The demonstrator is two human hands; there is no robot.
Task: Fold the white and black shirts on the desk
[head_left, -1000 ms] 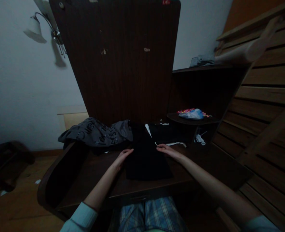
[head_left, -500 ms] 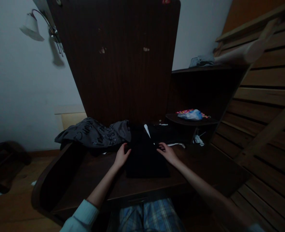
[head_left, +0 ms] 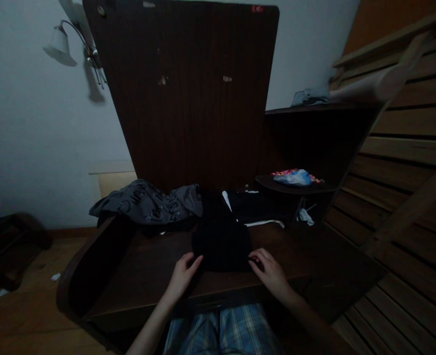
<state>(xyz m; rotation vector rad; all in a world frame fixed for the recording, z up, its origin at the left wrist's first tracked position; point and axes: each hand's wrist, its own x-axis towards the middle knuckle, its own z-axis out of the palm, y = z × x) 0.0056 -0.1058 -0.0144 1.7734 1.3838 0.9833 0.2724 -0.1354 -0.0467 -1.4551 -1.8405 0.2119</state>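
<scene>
A black garment (head_left: 221,246) with white stripes lies on the dark wooden desk, its near part folded into a rough rectangle. My left hand (head_left: 184,272) is at the left side of its near edge, thumb and fingers closed on the cloth. On the opposite side, my right hand (head_left: 271,272) pinches the right near corner. Dark cloth against dark wood makes the folds hard to make out. Just behind and to the left, a grey garment (head_left: 147,202) with black lettering lies crumpled over the desk's raised side.
A tall dark panel (head_left: 195,113) stands behind the desk. To the right are a small shelf (head_left: 277,186) carrying a plastic bag (head_left: 295,178) and a slatted wooden frame (head_left: 406,143). A wall lamp (head_left: 60,47) hangs at upper left. A low stool (head_left: 25,231) stands on the left.
Both hands have moved toward me, from the middle of the black garment to its near edge. The near part now looks shorter and folded over. My view has shifted slightly.
</scene>
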